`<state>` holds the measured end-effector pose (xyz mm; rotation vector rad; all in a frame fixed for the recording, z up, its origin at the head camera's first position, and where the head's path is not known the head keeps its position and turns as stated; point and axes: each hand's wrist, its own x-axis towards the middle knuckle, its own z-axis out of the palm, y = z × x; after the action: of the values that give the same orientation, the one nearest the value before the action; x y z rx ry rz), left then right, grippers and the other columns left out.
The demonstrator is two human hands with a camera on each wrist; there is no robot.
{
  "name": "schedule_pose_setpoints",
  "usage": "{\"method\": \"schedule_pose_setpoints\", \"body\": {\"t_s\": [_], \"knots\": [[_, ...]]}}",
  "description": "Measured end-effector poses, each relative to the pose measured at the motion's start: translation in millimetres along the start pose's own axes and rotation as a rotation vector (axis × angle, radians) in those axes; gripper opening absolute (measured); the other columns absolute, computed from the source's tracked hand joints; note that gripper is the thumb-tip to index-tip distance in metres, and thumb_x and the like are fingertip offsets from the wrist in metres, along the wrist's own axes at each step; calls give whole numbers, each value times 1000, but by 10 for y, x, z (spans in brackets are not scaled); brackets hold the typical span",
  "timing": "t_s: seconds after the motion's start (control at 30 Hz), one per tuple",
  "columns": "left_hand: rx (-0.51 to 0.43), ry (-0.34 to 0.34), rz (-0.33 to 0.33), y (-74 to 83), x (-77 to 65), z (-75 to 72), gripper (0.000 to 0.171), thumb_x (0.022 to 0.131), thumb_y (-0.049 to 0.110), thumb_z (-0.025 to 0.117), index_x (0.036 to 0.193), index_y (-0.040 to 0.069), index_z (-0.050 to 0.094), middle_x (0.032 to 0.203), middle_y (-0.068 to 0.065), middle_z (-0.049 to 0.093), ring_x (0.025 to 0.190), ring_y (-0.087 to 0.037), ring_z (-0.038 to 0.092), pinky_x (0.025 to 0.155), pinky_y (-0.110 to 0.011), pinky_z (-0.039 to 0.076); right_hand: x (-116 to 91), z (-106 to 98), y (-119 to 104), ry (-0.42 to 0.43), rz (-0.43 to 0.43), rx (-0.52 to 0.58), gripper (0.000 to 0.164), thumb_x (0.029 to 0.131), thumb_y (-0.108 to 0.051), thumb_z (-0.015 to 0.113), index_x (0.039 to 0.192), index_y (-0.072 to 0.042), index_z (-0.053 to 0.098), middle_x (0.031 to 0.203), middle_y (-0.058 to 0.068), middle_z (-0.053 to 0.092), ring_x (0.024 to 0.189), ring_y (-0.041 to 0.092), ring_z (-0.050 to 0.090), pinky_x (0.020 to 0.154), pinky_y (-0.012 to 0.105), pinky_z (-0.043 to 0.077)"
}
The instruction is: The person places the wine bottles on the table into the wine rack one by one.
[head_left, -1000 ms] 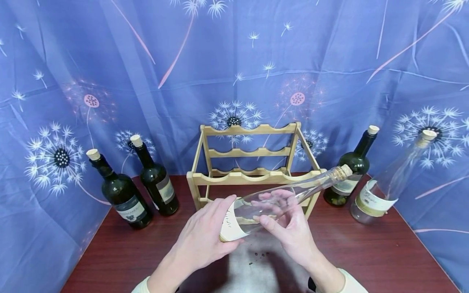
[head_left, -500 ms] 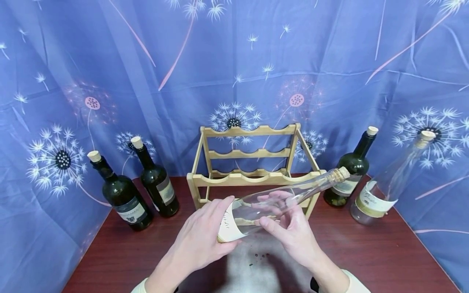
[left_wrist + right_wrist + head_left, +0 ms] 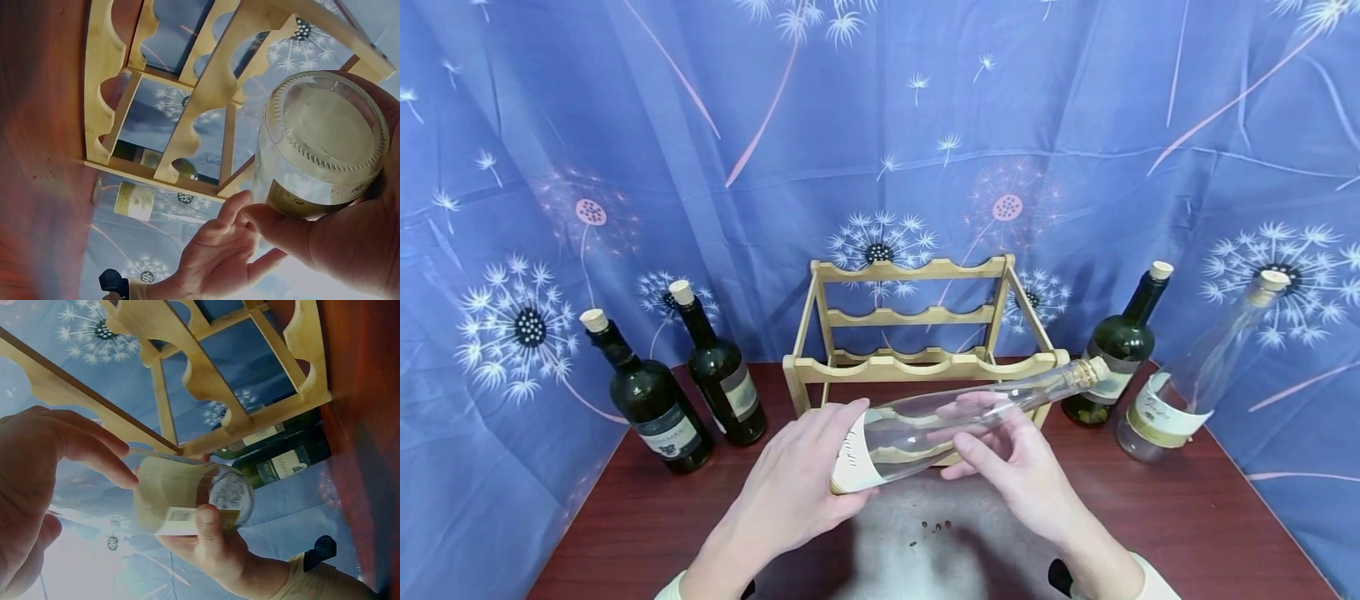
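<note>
A clear glass bottle (image 3: 917, 432) with a cork in its neck lies tilted in the air, its neck up to the right. My left hand (image 3: 797, 477) grips its base end over the white label, thumb below and fingers on top. In the left wrist view the round glass bottom (image 3: 331, 125) faces the camera. My right hand (image 3: 1026, 475) is at the middle of the bottle with loose fingers, some seen through the glass behind it and the thumb in front. Behind the bottle stands a wooden wine rack (image 3: 895, 367) with scalloped rails.
Two dark corked bottles, a nearer one (image 3: 643, 387) and a farther one (image 3: 711, 360), stand on the left. On the right are a dark bottle (image 3: 1123, 337) and a clear bottle (image 3: 1172, 412). A patterned blue curtain (image 3: 880, 100) hangs behind the table (image 3: 1210, 525).
The bottle has shifted slightly left and its neck has dipped a little. My right hand has loosened and moved slightly right, its thumb coming away from the glass.
</note>
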<state>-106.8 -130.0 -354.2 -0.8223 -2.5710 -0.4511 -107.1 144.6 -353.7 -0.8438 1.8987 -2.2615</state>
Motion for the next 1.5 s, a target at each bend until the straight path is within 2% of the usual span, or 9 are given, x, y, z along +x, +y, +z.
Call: {"method": "schedule_pose_setpoints", "body": {"t_s": [0.27,0.4,0.5,0.63,0.8,0.93,1.1,1.27,1.5], "knots": [[11,-13,15,-69,-22,-76,99,62,53,83,146,26,37,126,10,52,101,-8,50,78,-33,47,-6,-125,-101,-37,-53,-11,30,100,5,40,129,10,38,129,34,47,104,44,60,67,55,53],[6,-7,24,-108,-45,-102,98,62,51,84,145,26,38,124,11,52,100,-8,50,77,-33,46,-11,-179,-146,-69,-80,6,30,100,6,36,130,12,36,128,31,50,102,45,60,66,57,52],[2,-4,30,-138,-64,-125,97,63,49,84,145,25,38,122,11,52,99,-9,50,76,-33,46,-10,-222,-169,-64,-58,28,31,101,5,35,131,11,37,127,27,53,101,46,60,67,57,52],[-9,-1,47,-171,-85,-158,95,65,47,84,145,23,39,123,11,52,100,-11,51,78,-36,46,-6,-282,-177,-69,-45,110,31,100,6,36,131,11,38,125,26,54,102,46,60,68,57,51],[-3,10,46,-204,-91,-191,93,63,45,84,144,26,41,126,15,50,105,-7,49,83,-33,44,-3,-372,-173,-124,-90,241,35,96,14,33,131,13,39,124,29,54,104,45,60,69,57,52],[9,10,38,-227,-90,-213,93,63,45,84,143,29,41,126,17,49,107,-4,46,85,-31,43,5,-445,-176,-139,-114,279,37,94,19,32,131,15,38,122,31,55,102,48,60,68,57,52],[17,11,38,-253,-92,-235,92,62,44,84,143,28,42,126,17,49,108,-6,45,85,-32,42,-13,-523,-188,-137,-105,262,37,93,20,33,129,15,40,121,31,56,99,48,61,69,58,52],[29,16,39,-273,-94,-252,94,61,44,85,143,28,43,126,14,51,110,-9,44,86,-35,41,-20,-595,-217,-124,-113,237,36,92,22,34,127,18,40,111,26,60,92,41,65,71,58,51],[44,42,55,-285,-93,-263,95,60,43,86,143,30,43,124,12,54,108,-12,45,83,-37,41,-36,-669,-273,-88,-66,105,32,90,21,44,122,16,46,111,26,59,78,54,61,69,59,51]]}}
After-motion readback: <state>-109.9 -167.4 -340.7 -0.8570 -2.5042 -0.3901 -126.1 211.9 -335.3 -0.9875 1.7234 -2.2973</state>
